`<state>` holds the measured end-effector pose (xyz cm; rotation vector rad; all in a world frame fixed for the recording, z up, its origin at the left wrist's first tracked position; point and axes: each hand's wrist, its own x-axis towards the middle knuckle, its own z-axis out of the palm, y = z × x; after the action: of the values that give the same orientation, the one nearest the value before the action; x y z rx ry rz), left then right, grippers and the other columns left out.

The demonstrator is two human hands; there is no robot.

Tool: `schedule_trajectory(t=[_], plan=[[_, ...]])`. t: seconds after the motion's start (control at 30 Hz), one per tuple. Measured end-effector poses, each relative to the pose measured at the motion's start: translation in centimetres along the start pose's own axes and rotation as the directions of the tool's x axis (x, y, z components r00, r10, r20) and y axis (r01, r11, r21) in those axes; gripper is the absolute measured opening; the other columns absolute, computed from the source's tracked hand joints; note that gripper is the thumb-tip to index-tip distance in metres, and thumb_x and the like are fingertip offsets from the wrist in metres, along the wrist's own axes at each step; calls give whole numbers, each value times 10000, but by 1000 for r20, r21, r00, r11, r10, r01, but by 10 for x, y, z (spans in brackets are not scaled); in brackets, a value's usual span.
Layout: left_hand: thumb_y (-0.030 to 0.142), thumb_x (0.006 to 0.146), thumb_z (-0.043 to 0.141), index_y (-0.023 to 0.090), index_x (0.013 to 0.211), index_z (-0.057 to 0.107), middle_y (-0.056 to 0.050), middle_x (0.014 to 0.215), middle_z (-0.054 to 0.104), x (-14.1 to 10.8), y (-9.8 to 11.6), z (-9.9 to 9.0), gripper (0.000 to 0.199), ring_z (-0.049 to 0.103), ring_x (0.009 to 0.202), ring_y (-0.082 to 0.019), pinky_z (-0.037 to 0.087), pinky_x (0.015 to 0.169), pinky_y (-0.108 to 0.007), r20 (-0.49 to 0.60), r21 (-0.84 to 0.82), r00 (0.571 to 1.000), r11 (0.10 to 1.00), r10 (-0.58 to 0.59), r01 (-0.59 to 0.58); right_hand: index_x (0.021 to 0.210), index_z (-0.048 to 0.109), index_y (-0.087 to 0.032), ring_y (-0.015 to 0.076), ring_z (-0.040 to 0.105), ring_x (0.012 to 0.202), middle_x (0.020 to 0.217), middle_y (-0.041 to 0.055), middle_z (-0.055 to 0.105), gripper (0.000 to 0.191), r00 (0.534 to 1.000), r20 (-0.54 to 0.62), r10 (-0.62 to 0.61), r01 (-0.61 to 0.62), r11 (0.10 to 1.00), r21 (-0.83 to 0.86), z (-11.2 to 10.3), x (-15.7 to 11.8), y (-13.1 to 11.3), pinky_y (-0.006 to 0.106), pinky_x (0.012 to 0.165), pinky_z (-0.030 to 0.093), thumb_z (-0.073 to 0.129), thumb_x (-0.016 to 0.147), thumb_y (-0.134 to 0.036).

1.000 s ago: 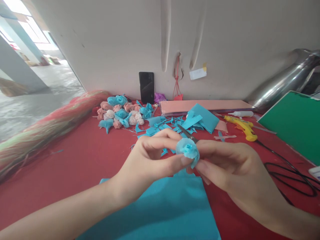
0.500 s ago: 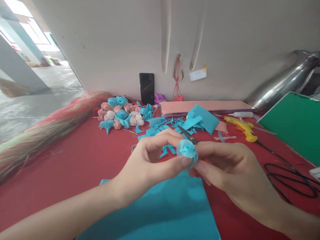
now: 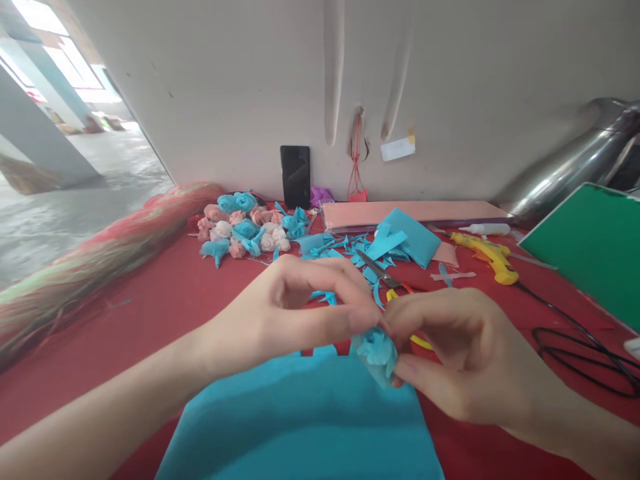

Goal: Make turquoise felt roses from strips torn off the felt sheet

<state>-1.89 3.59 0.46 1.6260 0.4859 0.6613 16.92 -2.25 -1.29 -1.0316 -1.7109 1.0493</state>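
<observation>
A small blue paper flower (image 3: 377, 353) is held between both hands, above a blue sheet (image 3: 300, 420) on the red table. My left hand (image 3: 310, 300) pinches its upper edge between thumb and fingers. From the right, my right hand (image 3: 450, 353) grips the flower's side and base with thumb and fingertips; the base itself is hidden. Just behind the hands lie scissors (image 3: 381, 270) with yellow and red handles, partly covered by my fingers. Blue paper scraps (image 3: 345, 247) are scattered around the blades.
Finished-looking pink, white and blue flowers (image 3: 245, 230) are heaped at back left, near a phone (image 3: 295, 177) leaning on the wall. A yellow glue gun (image 3: 485, 253) trails a black cord (image 3: 575, 353) at right. Beyond stand a green board (image 3: 595, 247) and a metal jug (image 3: 560, 160).
The flower has moved down and tipped over toward the sheet. My left fingers have shifted to its top edge, and more of the scissors shows behind the hands.
</observation>
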Motion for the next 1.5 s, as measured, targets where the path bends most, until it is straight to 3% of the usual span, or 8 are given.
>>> schedule_trajectory(t=[0.27, 0.43, 0.63, 0.93, 1.07, 1.23, 1.5], plan=[[100, 788, 639, 152, 714, 728, 13, 719, 605, 3, 0, 1, 128, 540, 688, -77, 454, 637, -152, 103, -97, 995, 995, 0, 10, 604, 655, -205, 90, 562, 530, 586, -46, 642, 149, 996, 49, 77, -79, 996, 44, 4, -2, 0, 178, 483, 486, 676, 644, -63], [192, 804, 641, 153, 691, 697, 12, 723, 581, 3, -3, 1, 132, 530, 663, -94, 448, 629, -197, 140, -151, 988, 984, -70, 91, 622, 665, -225, 88, 578, 559, 610, -60, 655, 155, 994, 78, 78, -82, 995, 51, 4, -1, 0, 173, 504, 493, 676, 657, -74], [259, 823, 616, 161, 709, 659, -6, 760, 589, 3, -4, 3, 156, 594, 773, -165, 467, 723, -275, 187, -168, 969, 967, -162, 194, 637, 667, -237, 74, 564, 570, 630, -78, 655, 183, 992, 98, 85, -91, 994, 60, 3, -1, 1, 159, 509, 479, 687, 657, -57], [364, 857, 566, 161, 741, 677, -33, 786, 627, 3, 0, -1, 259, 602, 798, -197, 493, 767, -321, 174, -52, 974, 986, -145, 156, 625, 641, -215, 93, 551, 571, 604, -53, 615, 145, 981, 149, 125, -136, 988, 66, 1, 0, 1, 211, 570, 476, 660, 696, -90], [374, 843, 581, 157, 765, 650, -35, 793, 601, 2, 0, 1, 241, 604, 829, -217, 481, 788, -346, 220, -118, 969, 983, -113, 142, 651, 652, -214, 94, 555, 589, 615, -49, 614, 119, 980, 157, 125, -141, 986, 90, 0, -2, -1, 209, 575, 470, 661, 711, -112], [270, 784, 655, 174, 800, 579, -22, 826, 580, 0, -2, 3, 123, 597, 855, -210, 468, 788, -337, 242, -86, 969, 994, -46, 68, 620, 640, -201, 82, 522, 571, 577, -48, 570, 122, 979, 123, 163, -179, 975, 132, 2, -1, -4, 188, 542, 448, 640, 705, -114], [108, 755, 631, 199, 852, 521, 12, 871, 575, -4, 0, 8, 172, 597, 821, -134, 492, 729, -231, 159, 80, 987, 996, 32, -45, 630, 626, -186, 61, 500, 575, 571, -53, 551, 116, 971, 110, 212, -232, 949, 215, 3, 3, -5, 160, 557, 428, 646, 733, -138]])
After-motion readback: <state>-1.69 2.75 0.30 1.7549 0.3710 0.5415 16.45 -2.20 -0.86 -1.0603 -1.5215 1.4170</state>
